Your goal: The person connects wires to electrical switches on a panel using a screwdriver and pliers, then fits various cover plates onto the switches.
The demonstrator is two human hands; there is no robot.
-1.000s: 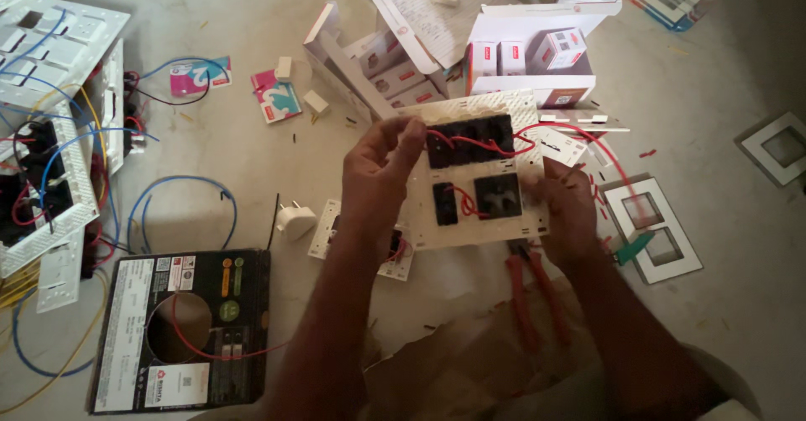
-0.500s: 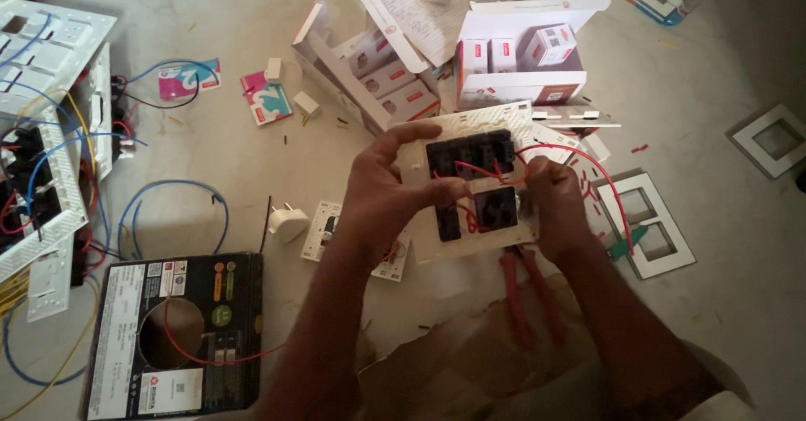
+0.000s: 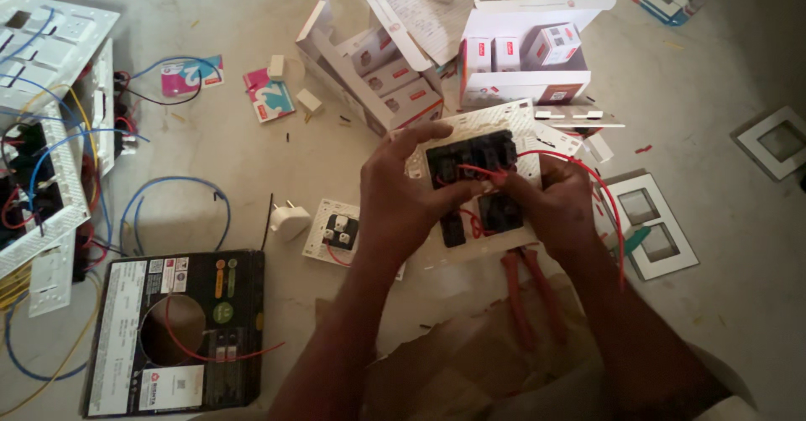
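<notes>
HIDDEN: your left hand (image 3: 401, 203) covers the switch plate's (image 3: 522, 125) left edge; wire ends under your right hand (image 3: 550, 204) fingertips can't be made out | LOOK: white perforated plate, back up, black modules, red wire (image 3: 606, 193) looping right | WHERE: frame centre, above the floor (image 3: 243, 165) and red pliers (image 3: 527, 291) | HANDS: left grips plate, right pinches wire
</notes>
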